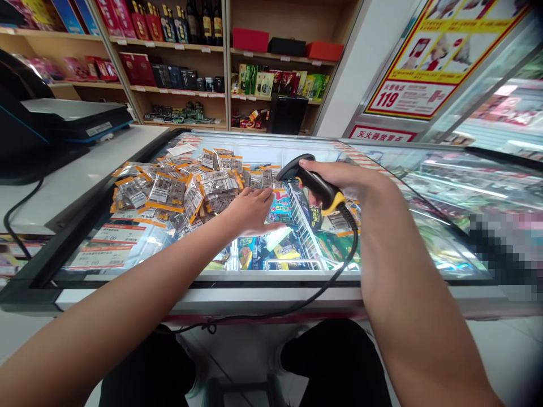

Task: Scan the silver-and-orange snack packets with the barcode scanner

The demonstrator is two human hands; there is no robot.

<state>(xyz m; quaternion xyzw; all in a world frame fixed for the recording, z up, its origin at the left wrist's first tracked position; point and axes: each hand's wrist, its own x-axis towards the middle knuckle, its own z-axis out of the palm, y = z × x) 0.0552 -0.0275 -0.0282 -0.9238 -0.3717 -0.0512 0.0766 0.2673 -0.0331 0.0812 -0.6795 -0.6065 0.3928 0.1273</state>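
My right hand (pixel 326 175) is wrapped round a black and yellow barcode scanner (pixel 316 181), its head pointing left over the glass freezer top. From its handle a black cable (pixel 354 243) curves down and across the freezer's front edge. My left hand (pixel 254 210) reaches out with fingers stretched and thumb apart, nothing in it, beside a heap of small clear packets with orange edges (pixel 165 189). Whether its fingertips touch the packets or the glass, I cannot tell. More such packets (pixel 339 222) lie partly hidden behind my right hand and the cable.
Under the glass, frozen goods (pixel 254 251) sit by a white wire basket (pixel 303 226). Price labels (pixel 112 243) lie at the left of the glass. A counter (pixel 146 138) with a dark machine (pixel 80 121) stands left; stocked shelves (pixel 169 42) line the back.
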